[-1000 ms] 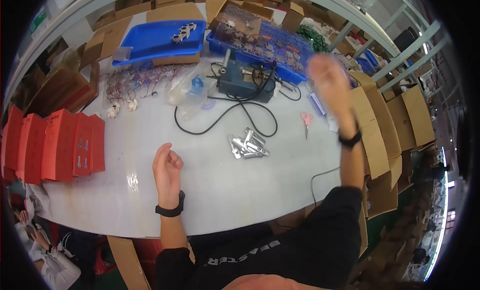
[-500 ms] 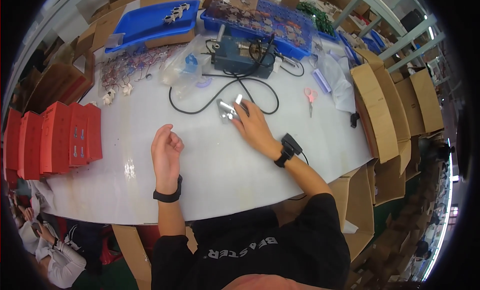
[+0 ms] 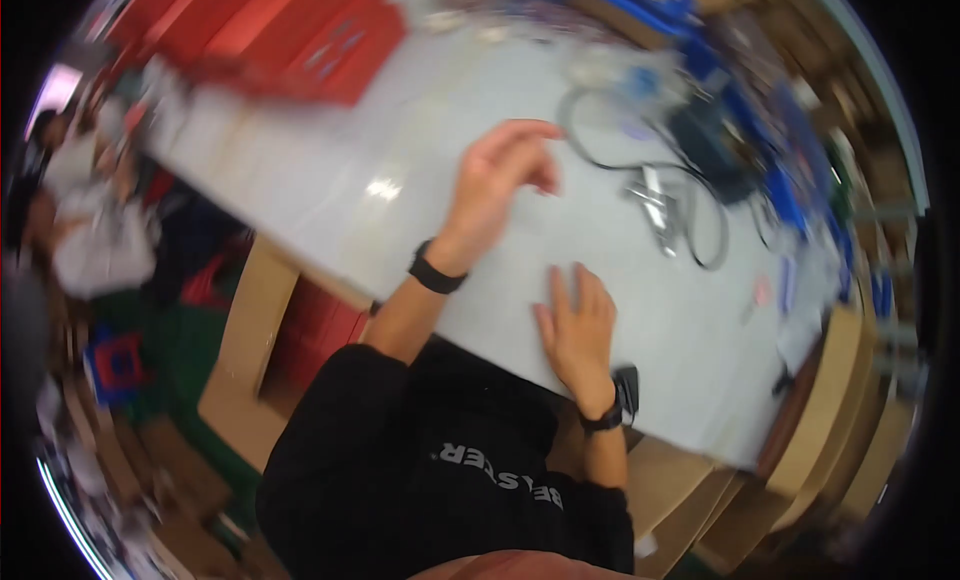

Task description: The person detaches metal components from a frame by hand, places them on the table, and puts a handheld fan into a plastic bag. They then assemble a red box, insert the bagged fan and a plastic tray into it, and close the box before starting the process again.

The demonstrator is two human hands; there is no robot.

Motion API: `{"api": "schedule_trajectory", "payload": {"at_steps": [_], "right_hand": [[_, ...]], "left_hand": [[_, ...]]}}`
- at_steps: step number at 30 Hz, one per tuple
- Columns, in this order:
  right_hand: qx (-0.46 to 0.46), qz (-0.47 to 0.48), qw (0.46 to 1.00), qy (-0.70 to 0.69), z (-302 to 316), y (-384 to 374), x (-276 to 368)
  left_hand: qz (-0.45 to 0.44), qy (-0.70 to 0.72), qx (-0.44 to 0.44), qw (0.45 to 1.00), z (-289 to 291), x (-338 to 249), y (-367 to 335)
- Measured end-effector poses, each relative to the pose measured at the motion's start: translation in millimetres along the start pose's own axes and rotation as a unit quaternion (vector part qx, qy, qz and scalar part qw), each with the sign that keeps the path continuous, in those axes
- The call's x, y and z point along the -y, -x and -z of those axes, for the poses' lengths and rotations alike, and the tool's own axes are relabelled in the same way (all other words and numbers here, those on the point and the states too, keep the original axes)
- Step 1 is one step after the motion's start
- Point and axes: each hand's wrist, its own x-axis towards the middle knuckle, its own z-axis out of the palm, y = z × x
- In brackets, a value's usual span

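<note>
My left hand is raised over the white table, its fingers loosely bent with nothing in them. Closer to me, my right hand is open and empty, fingers stretched out over the tabletop. Beyond it lie shiny metal parts, apart from both hands. A black cable loops around them. Behind the parts stands a dark blue-green device, smeared by motion, with a clear plastic bag to its left.
Red boxes stand at the far left of the table. Pink scissors lie to the right, near open cardboard boxes. Blue trays line the back edge. An open carton stands below the front edge. Other people sit at left.
My right hand has let go of the metal parts and drawn back toward me. The view has swung to the left, bringing the red boxes nearer the middle. My left hand stays empty.
</note>
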Motion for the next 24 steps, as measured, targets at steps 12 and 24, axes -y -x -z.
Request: {"api": "schedule_trajectory", "payload": {"at_steps": [12, 24], "right_hand": [[-0.048, -0.01, 0.99, 0.13, -20, 9, 2], [-0.041, -0.044, 0.998, -0.036, -58, 27, 82]], "left_hand": [[0.103, -0.406, -0.339, 0.842, 259, 48, 276], [0.415, -0.32, -0.516, 0.678, 542, 224, 430]]}}
